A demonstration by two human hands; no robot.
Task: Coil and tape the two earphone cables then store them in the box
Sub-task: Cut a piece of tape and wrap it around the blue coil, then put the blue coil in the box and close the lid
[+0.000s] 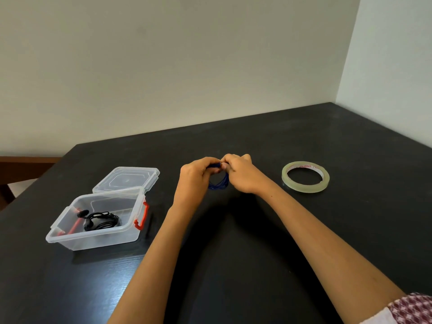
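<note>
Downward and forward, we look over a matte black table point(304, 230) that fills the lower half of the frame, its faint wood grain showing near the bottom left. Its far edge meets a plain off-white wall point(163, 66), and a second pale wall point(397, 66) closes the corner at upper right. At the far left edge a strip of brown wooden furniture point(23, 164) shows beyond the table.

Near the middle of the frame, two bare forearms reach in from the bottom and the hands meet. The left hand point(194, 174) and the right hand point(240, 171) both have curled fingers pinching the top of a blue earphone cable point(218, 185), which is wound into a small coil; its lower loops hang between the hands, close over the tabletop. Whether tape is on the coil we cannot tell. A patterned red and white sleeve point(411, 307) shows at the bottom right corner.

Left of the hands, at lower left, a clear plastic box point(98, 239) stands open on the table, with a red latch point(141, 218) on its right end. Inside lies a coiled black earphone cable point(102, 220). The clear lid point(127, 180) lies flat just behind the box.

Right of the hands, well apart from them, a roll of clear tape point(304, 187) lies flat on the table.
</note>
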